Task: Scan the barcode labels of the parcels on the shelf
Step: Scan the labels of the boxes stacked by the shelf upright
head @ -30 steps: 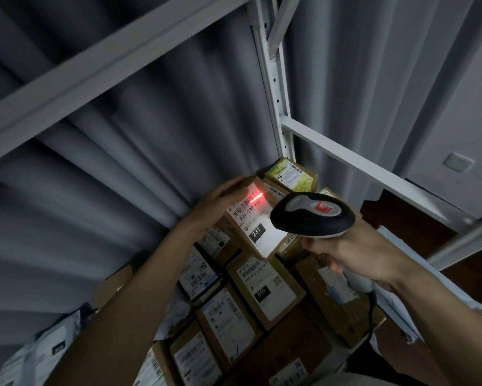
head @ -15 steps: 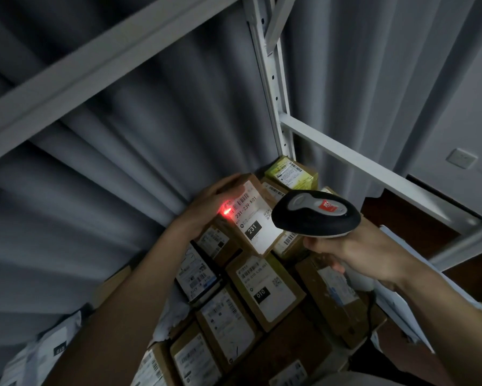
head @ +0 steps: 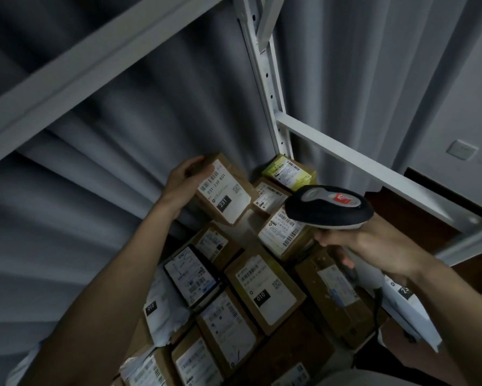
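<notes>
We held the 231 box (head: pixel 223 190) tilted up at the back of the shelf, our left hand (head: pixel 182 181) curled round its upper left corner, label facing us. Our right hand (head: pixel 373 243) was wrapped round the grip of the scanner (head: pixel 327 206), whose head sat to the right of that box and a little lower, nose pointing left. No red spot showed on any label. Just beneath the scanner head lay the next box (head: pixel 284 232), its barcode partly hidden under the nose. We judged the next move turned on this: that label sat below and close to the scanner, so the right hand was nearer and needed to draw back and tip the nose down.
</notes>
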